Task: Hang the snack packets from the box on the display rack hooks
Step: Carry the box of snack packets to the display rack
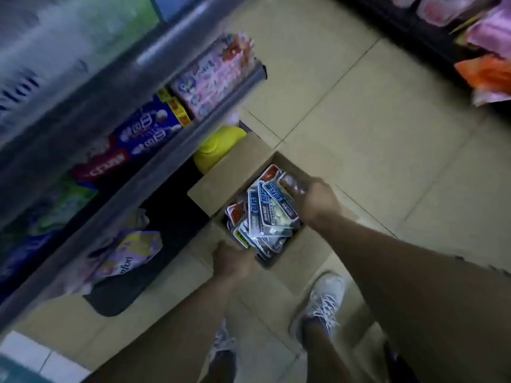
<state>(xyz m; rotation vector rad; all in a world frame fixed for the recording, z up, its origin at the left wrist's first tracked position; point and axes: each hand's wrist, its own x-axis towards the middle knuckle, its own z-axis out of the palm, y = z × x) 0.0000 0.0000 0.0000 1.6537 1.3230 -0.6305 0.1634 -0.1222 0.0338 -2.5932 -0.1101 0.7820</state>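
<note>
An open cardboard box stands on the floor, holding several snack packets with blue, white and red labels. My right hand reaches into the box's right side, its fingers closed on a reddish packet at the top of the pile. At the box's near left rim, my left hand has its fingers curled over the edge, beside a packet with a yellow label. No display rack hooks can be made out. The frame is motion-blurred.
A shelf unit full of bagged snacks runs along the left, right against the box, with a yellow item behind the flap. More packets sit on a dark shelf at upper right. My white sneakers stand just below the box on tiled floor.
</note>
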